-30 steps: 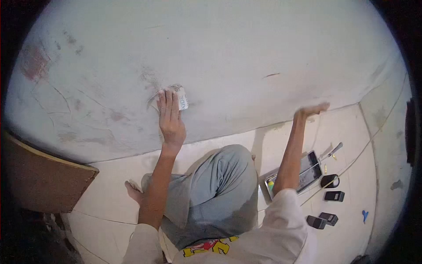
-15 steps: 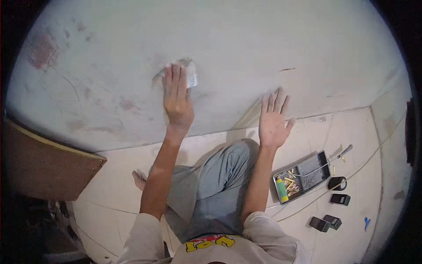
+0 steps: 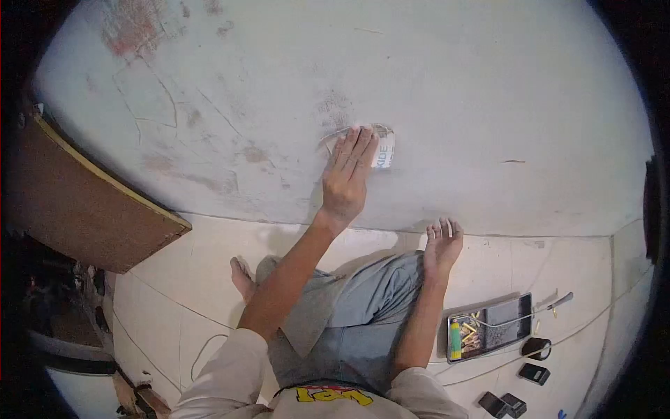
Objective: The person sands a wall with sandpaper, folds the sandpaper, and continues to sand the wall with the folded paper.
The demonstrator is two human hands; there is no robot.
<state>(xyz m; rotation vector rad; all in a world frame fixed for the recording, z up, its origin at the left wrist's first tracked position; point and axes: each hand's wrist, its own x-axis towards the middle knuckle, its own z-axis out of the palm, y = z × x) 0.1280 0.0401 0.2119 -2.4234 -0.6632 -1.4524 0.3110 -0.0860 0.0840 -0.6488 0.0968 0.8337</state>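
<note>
My left hand (image 3: 345,178) presses a sheet of sandpaper (image 3: 384,151) flat against the pale wall (image 3: 460,91). The sheet's white back with blue printed letters shows beside the fingers, and its edge sticks out at the left. Dark scuffs on the wall lie just above it. Above my bent knee, close to the foot of the wall, my right hand (image 3: 442,248) is raised with fingers apart and loosely curled. Nothing is in it.
On the tiled floor at right sits a black paint tray (image 3: 504,322) holding a roller frame, small brass-coloured pieces and a green-yellow tube. Near it lie a black tape roll (image 3: 536,348) and several black blocks (image 3: 534,373). A brown board (image 3: 98,202) stands at left.
The view has shifted. My left hand has slid the sandpaper down along the wall. My right hand has dropped lower, and its fingers, stretched out before, now curl.
</note>
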